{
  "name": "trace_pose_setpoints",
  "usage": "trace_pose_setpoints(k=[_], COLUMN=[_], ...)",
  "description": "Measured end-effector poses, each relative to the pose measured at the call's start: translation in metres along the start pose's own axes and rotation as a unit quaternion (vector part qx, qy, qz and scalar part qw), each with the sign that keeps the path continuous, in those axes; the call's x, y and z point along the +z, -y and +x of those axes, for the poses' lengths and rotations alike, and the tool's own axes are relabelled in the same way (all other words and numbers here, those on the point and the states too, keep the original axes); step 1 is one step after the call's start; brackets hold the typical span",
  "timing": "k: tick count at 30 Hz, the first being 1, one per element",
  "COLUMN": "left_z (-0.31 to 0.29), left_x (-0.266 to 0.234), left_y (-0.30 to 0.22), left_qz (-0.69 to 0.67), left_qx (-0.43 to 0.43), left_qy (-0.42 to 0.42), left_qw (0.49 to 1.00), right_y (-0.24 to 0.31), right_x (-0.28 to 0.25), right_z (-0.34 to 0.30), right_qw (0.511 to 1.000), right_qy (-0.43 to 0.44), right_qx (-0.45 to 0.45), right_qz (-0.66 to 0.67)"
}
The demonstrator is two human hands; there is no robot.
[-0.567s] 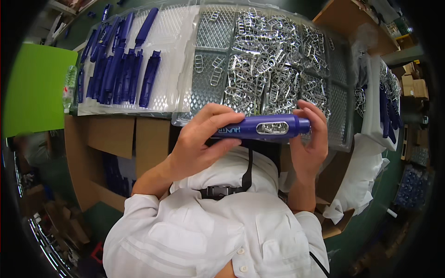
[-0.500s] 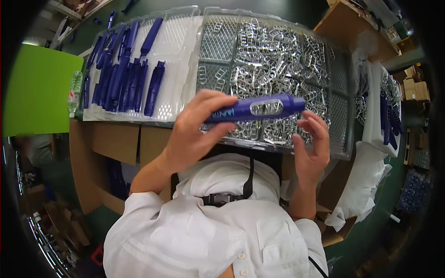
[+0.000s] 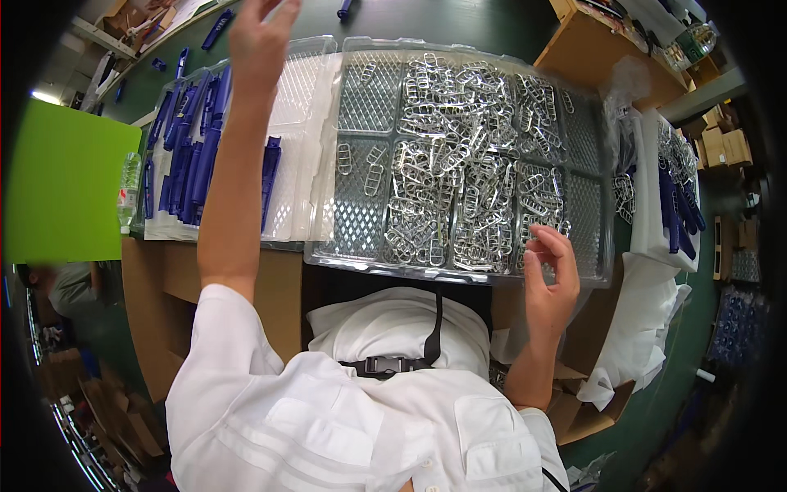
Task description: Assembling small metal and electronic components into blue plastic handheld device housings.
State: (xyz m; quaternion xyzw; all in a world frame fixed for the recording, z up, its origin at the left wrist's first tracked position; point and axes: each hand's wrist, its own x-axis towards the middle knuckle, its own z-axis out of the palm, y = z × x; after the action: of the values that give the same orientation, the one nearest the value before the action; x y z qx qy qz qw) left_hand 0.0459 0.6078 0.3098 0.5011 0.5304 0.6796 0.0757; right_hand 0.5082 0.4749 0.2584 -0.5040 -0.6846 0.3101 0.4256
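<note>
My left hand point(image 3: 261, 41) is stretched far out to the table's back at the upper left, its fingertips partly cut off by the picture's edge. Its visible fingers are apart, and no object shows in them. Below it, my forearm crosses a pale tray point(image 3: 287, 189) of long dark-blue plastic shells point(image 3: 176, 168), hiding some. By the front right of a clear compartment tray point(image 3: 357, 90), my right hand point(image 3: 553, 275) hovers with curled fingers, thumb apart, holding nothing visible. Shiny metal ladder-shaped links point(image 3: 459, 164) are heaped in that tray's middle compartments.
Blue pieces point(image 3: 217, 29) lie on the dark table behind the trays. A water bottle point(image 3: 129, 193) and a green panel point(image 3: 65, 172) are left. On the right are a white bin point(image 3: 668, 234) with links and blue shells, and white wrapping point(image 3: 635, 328). Cardboard boxes point(image 3: 221, 283) stand below the table edge.
My left hand has moved from the tray's front to the far upper left, and the blue plastic handle it held no longer shows in it. My right hand stays near the tray's front right.
</note>
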Motion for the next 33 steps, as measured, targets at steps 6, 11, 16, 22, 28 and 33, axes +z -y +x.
trace_pose_setpoints(k=[6, 11, 16, 22, 28, 33], left_z=[-0.19, -0.35, -0.488, -0.546, -0.517, -0.505], left_x=[-0.147, -0.288, -0.389, -0.457, -0.478, -0.505], left_y=[-0.095, -0.08, 0.028, 0.05, 0.075, 0.059], left_qz=[0.049, 0.137, 0.164, 0.313, 0.683, 0.679], left_qx=[0.005, -0.143, -0.375, -0.32, -0.449, -0.488], left_qy=[-0.322, -0.502, -0.596, -0.612, -0.233, -0.146], left_qw=[0.945, 0.842, 0.69, 0.652, 0.527, 0.529], right_y=[-0.005, -0.002, -0.031, -0.07, -0.044, -0.008], right_x=[0.021, 0.05, 0.044, 0.051, 0.027, 0.016], right_z=[0.025, 0.057, 0.064, 0.09, 0.082, 0.049], right_qw=[0.983, 0.947, 0.912, 0.96, 0.988, 0.993], right_qy=[0.063, 0.142, 0.207, 0.209, 0.128, 0.09], right_qx=[-0.091, -0.111, -0.149, -0.092, 0.019, 0.072], right_qz=[-0.144, -0.266, -0.321, -0.163, 0.079, 0.031])
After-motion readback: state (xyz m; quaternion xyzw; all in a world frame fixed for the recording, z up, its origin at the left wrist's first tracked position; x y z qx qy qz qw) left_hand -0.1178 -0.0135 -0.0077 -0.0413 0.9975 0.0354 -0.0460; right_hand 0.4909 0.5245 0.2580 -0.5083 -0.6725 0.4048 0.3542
